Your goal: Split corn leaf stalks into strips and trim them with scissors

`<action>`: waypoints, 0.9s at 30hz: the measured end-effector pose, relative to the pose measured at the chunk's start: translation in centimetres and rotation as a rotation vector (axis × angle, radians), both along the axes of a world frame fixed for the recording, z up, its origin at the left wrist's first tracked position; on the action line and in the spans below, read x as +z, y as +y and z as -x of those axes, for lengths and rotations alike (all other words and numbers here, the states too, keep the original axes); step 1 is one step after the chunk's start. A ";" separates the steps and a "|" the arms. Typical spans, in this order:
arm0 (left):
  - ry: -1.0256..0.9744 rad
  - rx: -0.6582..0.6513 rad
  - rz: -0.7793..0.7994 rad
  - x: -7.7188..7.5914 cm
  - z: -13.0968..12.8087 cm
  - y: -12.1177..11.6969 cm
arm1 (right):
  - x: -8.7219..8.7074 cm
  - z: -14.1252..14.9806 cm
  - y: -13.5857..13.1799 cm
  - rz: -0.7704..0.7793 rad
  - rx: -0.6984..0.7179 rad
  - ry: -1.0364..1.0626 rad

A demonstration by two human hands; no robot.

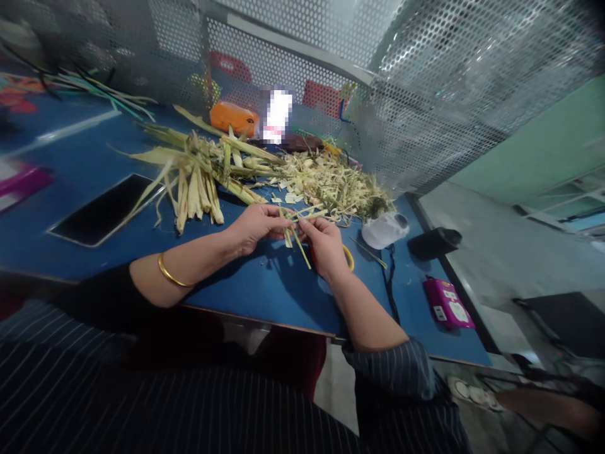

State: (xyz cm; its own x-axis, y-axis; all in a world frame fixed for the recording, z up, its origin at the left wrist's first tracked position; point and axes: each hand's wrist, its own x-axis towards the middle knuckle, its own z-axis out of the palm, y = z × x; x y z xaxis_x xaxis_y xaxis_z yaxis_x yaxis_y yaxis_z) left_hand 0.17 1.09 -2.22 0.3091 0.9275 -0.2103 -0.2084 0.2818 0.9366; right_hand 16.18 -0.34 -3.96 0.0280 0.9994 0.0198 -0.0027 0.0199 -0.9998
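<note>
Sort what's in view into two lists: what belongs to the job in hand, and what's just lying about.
Seemingly part of the job:
pale strips, held in the left hand and right hand
husk-like bundle
heap of shreds

Seemingly just lying about:
dark flat device
orange packet
black cylinder
right-hand purple packet

The surface (265,296) was coloured blue. Pale green was seen in the thin strips (301,249), straw yellow tinged with green in the husks (196,195) and scraps (326,180). The shirt (203,403) was patterned with pale pinstripes over dark. Gold was shown by the bangle (171,273), orange by the pouch (231,118), and magenta marked with white by the packet (447,304).
</note>
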 end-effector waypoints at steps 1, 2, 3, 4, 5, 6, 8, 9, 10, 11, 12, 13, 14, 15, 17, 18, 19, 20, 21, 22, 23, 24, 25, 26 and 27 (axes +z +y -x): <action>-0.006 0.039 0.004 0.1 0.0 0.1 | 0.0 0.0 -0.1 -0.028 0.015 -0.078; -0.016 0.077 0.004 0.2 0.1 0.2 | 0.1 0.0 -0.3 -0.079 0.036 -0.172; -0.029 0.113 0.001 0.3 0.1 0.4 | 0.1 0.0 -0.4 -0.152 0.058 -0.279; -0.040 0.140 0.002 0.4 0.2 0.5 | 0.2 -0.1 -0.5 -0.247 0.076 -0.395; -0.046 0.158 0.005 0.5 0.3 0.6 | 0.3 -0.2 -0.7 -0.361 0.087 -0.522; -0.046 0.169 0.008 0.5 0.3 0.7 | 0.4 -0.3 -0.8 -0.484 0.094 -0.655; -0.027 0.160 0.006 0.4 0.3 0.9 | 0.6 -0.4 -1.0 -0.712 0.102 -0.907; -0.012 0.148 -0.001 0.3 0.3 0.8 | 0.7 -0.5 -1.1 -0.804 0.108 -1.006; 0.004 0.137 -0.009 0.2 0.2 0.8 | 0.9 -0.5 -1.2 -0.881 0.115 -1.080; 0.021 0.127 -0.018 0.1 0.2 0.7 | 1.0 -0.6 -1.2 -0.941 0.118 -1.124; 0.039 0.119 -0.026 0.0 0.1 0.6 | 1.1 -0.6 -1.2 -0.983 0.112 -1.143; 0.057 0.109 -0.037 0.0 0.0 0.4 | 1.2 -0.6 -1.2 -1.008 0.094 -1.136; 0.073 0.094 -0.054 0.1 -0.1 0.2 | 1.3 -0.7 -1.2 -1.012 0.064 -1.106; 0.090 0.071 -0.077 0.2 -0.2 0.0 | 1.3 -0.7 -1.1 -0.995 0.024 -1.054; 0.128 0.017 -0.133 0.6 -0.3 -0.4 | 1.4 -0.8 -1.0 -0.905 -0.062 -0.921; 0.146 -0.010 -0.158 0.7 -0.3 -0.6 | 1.3 -0.8 -0.9 -0.846 -0.091 -0.858; 0.162 -0.039 -0.182 0.9 -0.4 -0.7 | 1.3 -0.9 -0.8 -0.789 -0.111 -0.809; 0.171 -0.071 -0.202 1.0 -0.4 -0.8 | 1.2 -1.0 -0.6 -0.737 -0.123 -0.781; 0.172 -0.102 -0.219 1.0 -0.4 -0.8 | 1.1 -1.0 -0.5 -0.691 -0.132 -0.771; 0.172 -0.131 -0.234 1.0 -0.3 -0.9 | 1.0 -1.1 -0.3 -0.652 -0.138 -0.772; 0.173 -0.153 -0.241 0.9 -0.3 -0.9 | 0.9 -1.1 -0.2 -0.619 -0.145 -0.774; 0.180 -0.165 -0.238 0.8 -0.3 -0.9 | 0.7 -1.1 0.0 -0.590 -0.151 -0.774; 0.190 -0.166 -0.231 0.7 -0.3 -0.8 | 0.6 -1.2 0.1 -0.564 -0.154 -0.770; 0.206 -0.159 -0.227 0.5 -0.3 -0.8 | 0.4 -1.1 0.2 -0.541 -0.151 -0.760; 0.226 -0.145 -0.232 0.3 -0.4 -0.8 | 0.3 -1.1 0.3 -0.521 -0.144 -0.747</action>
State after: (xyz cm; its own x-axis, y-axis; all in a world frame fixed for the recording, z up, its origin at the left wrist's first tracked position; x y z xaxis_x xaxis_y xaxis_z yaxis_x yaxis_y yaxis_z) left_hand 0.54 0.27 -1.91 0.4107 0.9085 -0.0770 0.0378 0.0675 0.9970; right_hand 17.31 -0.08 -3.62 -0.0501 0.8471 0.5291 0.6775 0.4180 -0.6052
